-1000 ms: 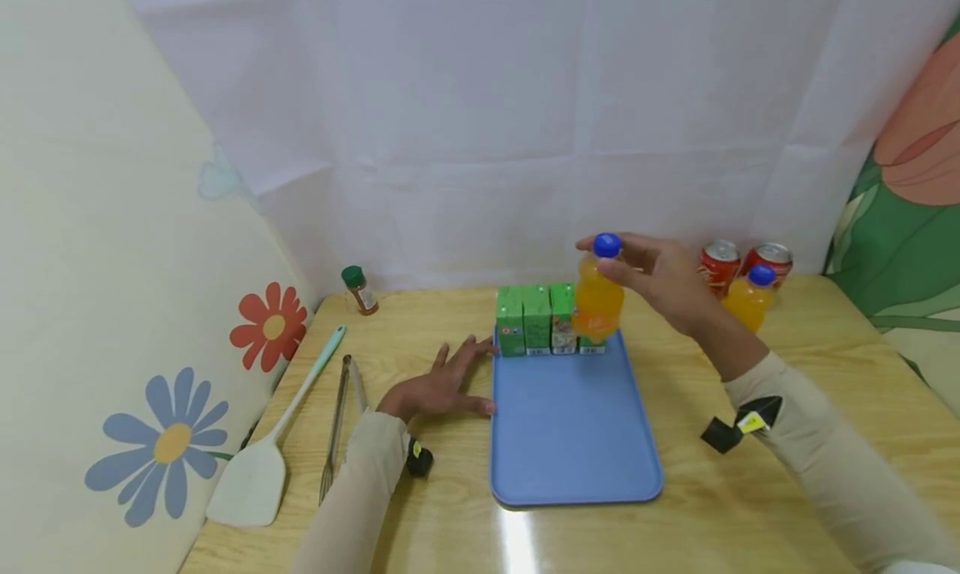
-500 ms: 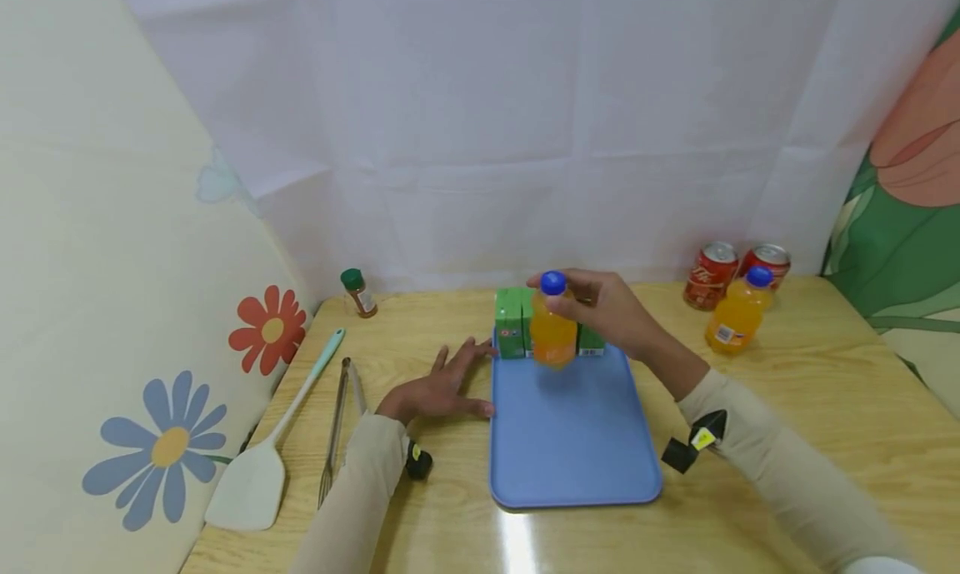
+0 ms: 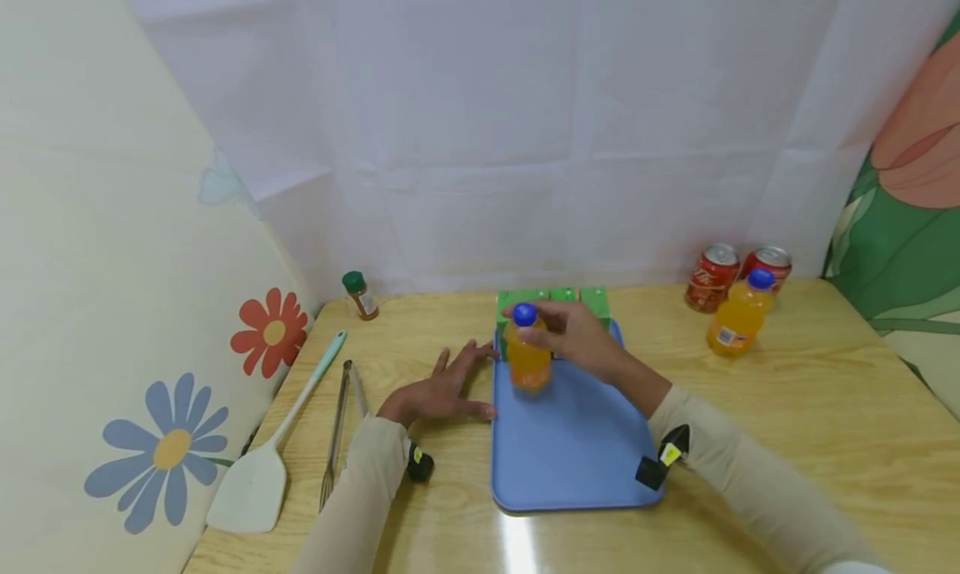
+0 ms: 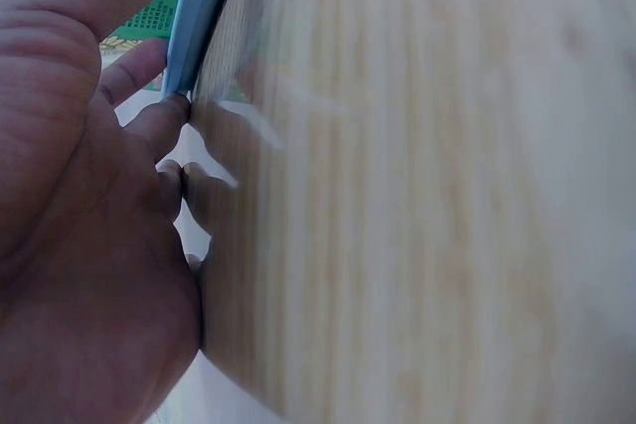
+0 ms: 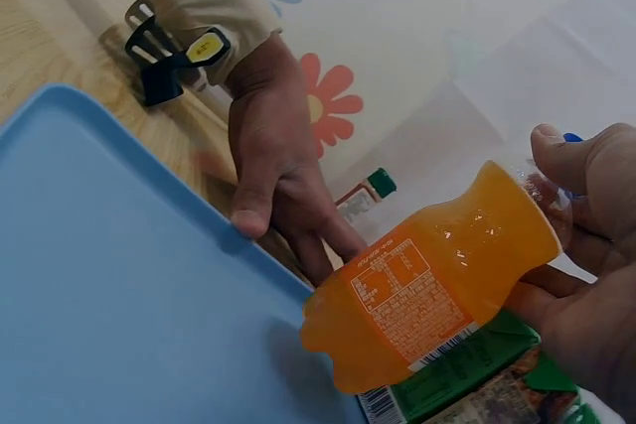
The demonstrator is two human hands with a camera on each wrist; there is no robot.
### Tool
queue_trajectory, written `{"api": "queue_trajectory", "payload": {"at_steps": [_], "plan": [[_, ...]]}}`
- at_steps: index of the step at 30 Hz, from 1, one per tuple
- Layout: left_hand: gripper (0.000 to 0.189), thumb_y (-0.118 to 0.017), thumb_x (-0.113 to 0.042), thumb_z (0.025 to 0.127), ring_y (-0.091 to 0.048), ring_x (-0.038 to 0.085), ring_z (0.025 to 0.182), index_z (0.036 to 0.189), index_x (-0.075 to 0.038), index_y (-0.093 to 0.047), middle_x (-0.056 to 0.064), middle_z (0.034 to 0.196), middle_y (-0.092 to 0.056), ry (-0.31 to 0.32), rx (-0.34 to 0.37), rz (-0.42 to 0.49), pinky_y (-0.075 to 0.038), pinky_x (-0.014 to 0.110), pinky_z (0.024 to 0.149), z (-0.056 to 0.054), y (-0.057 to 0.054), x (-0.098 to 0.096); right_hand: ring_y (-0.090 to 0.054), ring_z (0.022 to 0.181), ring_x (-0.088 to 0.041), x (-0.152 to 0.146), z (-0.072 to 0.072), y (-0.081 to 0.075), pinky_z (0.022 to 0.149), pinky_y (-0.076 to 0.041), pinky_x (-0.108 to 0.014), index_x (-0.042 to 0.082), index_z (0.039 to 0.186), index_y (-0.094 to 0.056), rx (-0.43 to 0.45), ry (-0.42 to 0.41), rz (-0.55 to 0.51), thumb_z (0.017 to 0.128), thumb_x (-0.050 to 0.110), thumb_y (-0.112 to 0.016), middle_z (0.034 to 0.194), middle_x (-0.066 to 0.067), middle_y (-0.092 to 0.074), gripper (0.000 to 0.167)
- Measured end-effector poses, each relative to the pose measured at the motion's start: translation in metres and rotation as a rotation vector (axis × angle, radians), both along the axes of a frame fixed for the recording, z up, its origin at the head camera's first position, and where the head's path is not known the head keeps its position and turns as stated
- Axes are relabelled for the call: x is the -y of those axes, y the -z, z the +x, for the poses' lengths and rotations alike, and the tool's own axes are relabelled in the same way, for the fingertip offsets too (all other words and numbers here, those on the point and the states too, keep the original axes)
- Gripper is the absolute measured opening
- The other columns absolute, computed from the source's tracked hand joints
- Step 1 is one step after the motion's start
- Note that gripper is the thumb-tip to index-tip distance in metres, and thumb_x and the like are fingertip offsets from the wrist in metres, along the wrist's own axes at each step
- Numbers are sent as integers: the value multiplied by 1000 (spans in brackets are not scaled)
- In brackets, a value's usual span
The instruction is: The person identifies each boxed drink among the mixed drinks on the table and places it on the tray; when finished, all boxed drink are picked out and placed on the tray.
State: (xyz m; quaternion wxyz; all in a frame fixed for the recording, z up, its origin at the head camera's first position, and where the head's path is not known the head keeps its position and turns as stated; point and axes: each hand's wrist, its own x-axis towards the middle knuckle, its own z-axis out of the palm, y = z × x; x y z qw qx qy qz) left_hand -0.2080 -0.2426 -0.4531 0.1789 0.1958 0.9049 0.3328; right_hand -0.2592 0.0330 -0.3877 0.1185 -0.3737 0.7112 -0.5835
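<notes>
My right hand [image 3: 573, 337] grips a bottle of orange drink [image 3: 529, 359] near its neck, just under the blue cap. The bottle is over the far left part of a blue tray [image 3: 577, 441], in front of a row of green drink cartons [image 3: 594, 301]. In the right wrist view the orange-labelled bottle [image 5: 427, 285] overlaps one green carton [image 5: 477, 369]. My left hand [image 3: 438, 391] rests on the table with fingers spread, thumb and fingertips at the tray's left edge. The left wrist view shows that palm [image 4: 99, 225] beside the tray's rim [image 4: 194, 32].
A second orange drink bottle [image 3: 738, 316] and two red cans [image 3: 712, 281] stand at the back right. On the left lie a white spatula [image 3: 251, 482] and metal tongs [image 3: 337, 428]. A small green-capped jar [image 3: 360, 296] stands at the back left.
My right hand has carried the orange drink bottle left and down, from the cartons' right end to in front of the left ones. The left hand has stayed in place.
</notes>
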Motion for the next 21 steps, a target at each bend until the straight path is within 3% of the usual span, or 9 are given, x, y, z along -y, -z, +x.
{"api": "queue_trajectory", "payload": {"at_steps": [10, 21], "plan": [[91, -74, -51, 87, 14, 30, 152, 158, -28, -22, 3, 169, -4, -4, 4, 4, 21, 51, 117, 1, -1, -1, -55, 129, -11, 7, 0, 17, 111, -41, -40, 16, 139, -61, -2, 25, 23, 99, 40, -63, 137, 4, -63, 47], [92, -74, -53, 87, 14, 28, 152, 158, -29, -21, 2, 169, -3, -5, 4, -2, 21, 50, 117, -1, 1, 1, -53, 131, -14, 8, -1, 18, 112, -41, -39, 18, 138, -60, -22, -11, -8, 101, 34, -63, 137, 5, -62, 41]]}}
